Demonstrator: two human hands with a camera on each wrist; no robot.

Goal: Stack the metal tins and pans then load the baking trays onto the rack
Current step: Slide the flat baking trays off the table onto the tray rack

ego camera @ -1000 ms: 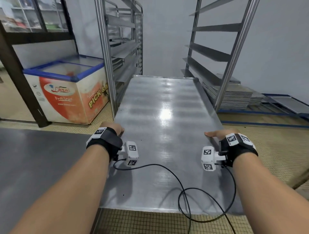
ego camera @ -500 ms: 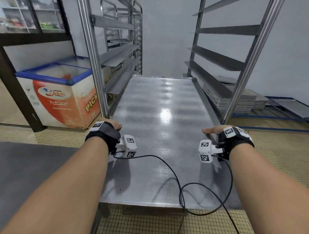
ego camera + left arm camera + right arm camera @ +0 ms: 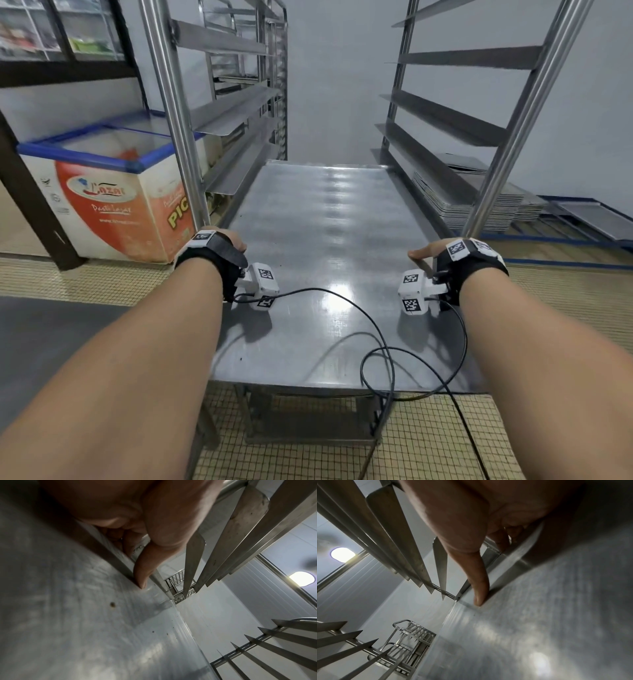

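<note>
A large flat metal baking tray [image 3: 329,240] lies level between the two sides of the steel rack [image 3: 513,137], its far end deep inside. My left hand [image 3: 227,240] grips the tray's left edge beside the left front upright [image 3: 171,120]. My right hand [image 3: 430,251] grips the right edge by the right upright. In the left wrist view the thumb [image 3: 145,568] lies on top of the tray [image 3: 85,622] with fingers curled under its rim. The right wrist view shows the same: thumb [image 3: 479,581] on the tray [image 3: 539,615], fingers below.
Angled rails [image 3: 445,116] line both rack sides above the tray. A stack of trays [image 3: 486,205] sits on the floor to the right. A chest freezer [image 3: 102,192] stands left, a second rack [image 3: 260,68] behind. A black cable [image 3: 380,342] lies across the tray's near end.
The tray has slid forward into the rack with both hands on its edges. The hands are now level with the front uprights, which were farther ahead before.
</note>
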